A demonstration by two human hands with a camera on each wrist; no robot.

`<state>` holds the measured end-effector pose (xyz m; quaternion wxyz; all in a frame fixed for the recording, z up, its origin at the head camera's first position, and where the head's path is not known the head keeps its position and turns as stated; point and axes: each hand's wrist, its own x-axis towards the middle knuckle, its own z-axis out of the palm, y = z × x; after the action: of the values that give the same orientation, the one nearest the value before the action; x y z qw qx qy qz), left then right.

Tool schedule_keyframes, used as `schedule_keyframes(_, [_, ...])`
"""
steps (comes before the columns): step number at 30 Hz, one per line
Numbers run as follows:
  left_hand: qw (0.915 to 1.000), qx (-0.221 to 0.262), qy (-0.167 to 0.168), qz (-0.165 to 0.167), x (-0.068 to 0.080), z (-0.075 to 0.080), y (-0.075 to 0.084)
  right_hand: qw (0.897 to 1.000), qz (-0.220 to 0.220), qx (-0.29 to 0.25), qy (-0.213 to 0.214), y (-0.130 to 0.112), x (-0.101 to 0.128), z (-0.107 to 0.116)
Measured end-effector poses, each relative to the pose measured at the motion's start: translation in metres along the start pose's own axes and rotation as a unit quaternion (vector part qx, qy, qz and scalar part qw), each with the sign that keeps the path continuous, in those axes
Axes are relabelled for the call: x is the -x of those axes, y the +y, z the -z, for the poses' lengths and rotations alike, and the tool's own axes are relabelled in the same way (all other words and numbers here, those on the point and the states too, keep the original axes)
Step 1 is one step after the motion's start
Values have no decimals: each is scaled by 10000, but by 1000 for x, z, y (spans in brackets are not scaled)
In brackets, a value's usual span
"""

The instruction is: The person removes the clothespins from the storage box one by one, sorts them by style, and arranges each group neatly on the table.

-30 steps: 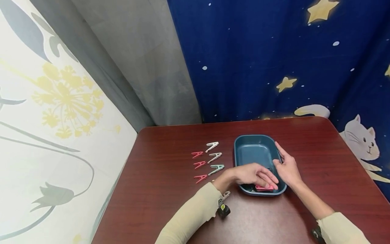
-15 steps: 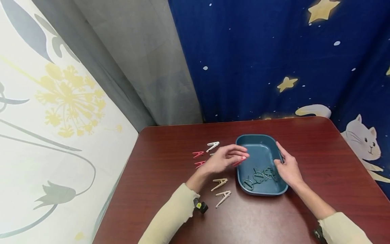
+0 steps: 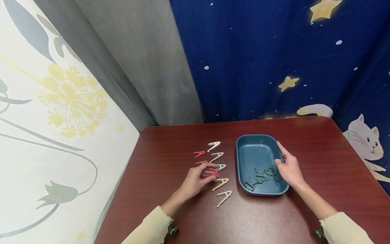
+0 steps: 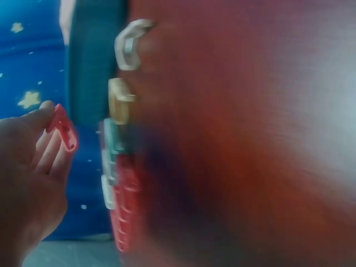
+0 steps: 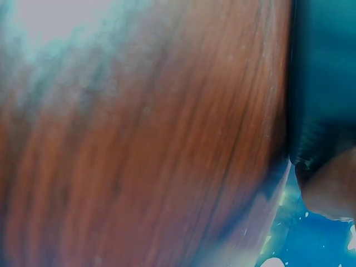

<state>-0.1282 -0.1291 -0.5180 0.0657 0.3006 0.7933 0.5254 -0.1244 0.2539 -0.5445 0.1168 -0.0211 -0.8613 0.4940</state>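
Note:
My left hand (image 3: 193, 179) pinches a red clothespin (image 4: 67, 130) between thumb and fingers, above the left part of the table. Under and around it lie two rows of clothespins. The inner row has a white clothespin (image 3: 214, 145), another white one, a mint one (image 3: 222, 167), a beige one (image 3: 221, 183) and a pale one (image 3: 224, 197). A red clothespin (image 3: 199, 154) leads the outer row, partly hidden by the hand. My right hand (image 3: 290, 171) grips the right wall of a blue plastic tub (image 3: 256, 152), thumb over the rim.
Several dark green ring-shaped pieces (image 3: 260, 176) lie in the near end of the tub. The dark red wooden table (image 3: 170, 145) ends at a grey curtain (image 3: 179, 101) and a blue starry curtain (image 3: 243, 67). A patterned white surface (image 3: 61, 162) borders the left side.
My left hand lifted the red clothespin out of the tub and carried it left to the clothespin rows. The green pieces came into view. My right hand has stayed on the tub.

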Motion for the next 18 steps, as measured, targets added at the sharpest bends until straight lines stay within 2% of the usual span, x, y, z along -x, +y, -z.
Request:
schedule_keyframes(5, [9962,-847,104,-151,24,7,-6,10000,-7,-11,-29,0,0,0])
schedule_keyframes(8, [9928,-1178,122,-181,34,9,-9,10000,-30,6,-24,0,0,1])
schedule_keyframes(12, [9902,-1369,9,-264,44,7,-16,10000,-50,26,-25,0,-1,1])
schedule_keyframes(18, [9891,-1452,-127,-198,55,-1,-21,10000,-9,-7,-19,0,0,0])
